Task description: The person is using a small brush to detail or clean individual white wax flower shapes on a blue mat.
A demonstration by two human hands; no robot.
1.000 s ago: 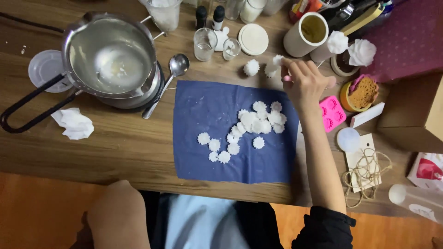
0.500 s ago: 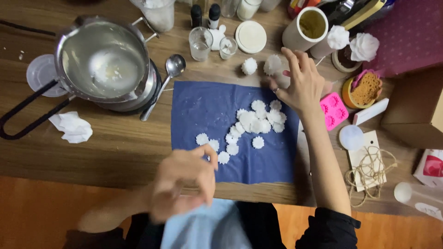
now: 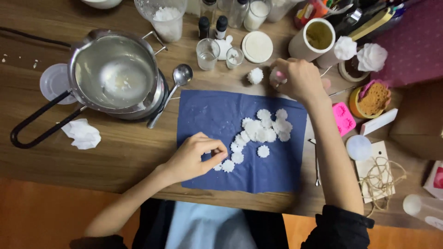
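White flower-shaped pieces (image 3: 263, 131) lie on a plain dark blue cloth (image 3: 217, 115) over the brown wood-grain worktop (image 3: 115, 152). At three o'clock sits a bright pink mould (image 3: 344, 118); at ten o'clock, a silver pot (image 3: 115, 74) with a black handle.

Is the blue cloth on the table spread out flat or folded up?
Spread out flat. The blue cloth lies open on the wooden table, all four edges showing, with white flower-shaped pieces scattered on top of it.

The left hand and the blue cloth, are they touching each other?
Touching. In the head view the left hand rests on the blue cloth, with its fingertips pinched at the small white flower-shaped pieces near the cloth's lower edge; no gap shows under the fingers.
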